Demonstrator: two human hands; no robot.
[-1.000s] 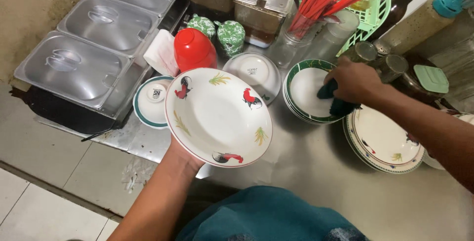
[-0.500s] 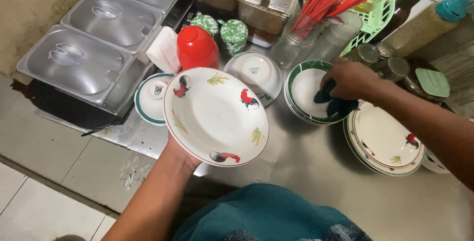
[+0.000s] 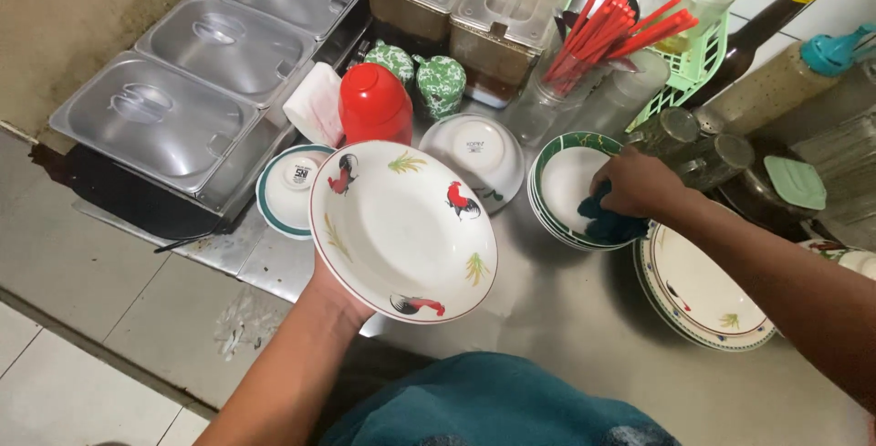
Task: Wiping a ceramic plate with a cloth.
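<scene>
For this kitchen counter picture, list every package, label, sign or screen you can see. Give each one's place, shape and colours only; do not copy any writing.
Maker's mark: small dark print on the underside of the upturned green-rimmed bowl, left of the held plate.
Maker's mark: small dark print on the underside of the upturned white bowl, behind the held plate.
No packages, signs or screens show.

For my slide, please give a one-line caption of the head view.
Left hand holds a rooster-painted plate; right hand presses a dark cloth into green-rimmed bowls.

Held plate (image 3: 402,229) left of stacked bowls (image 3: 566,188), plate stack (image 3: 707,291) right, lidded pans (image 3: 219,72) far left
</scene>
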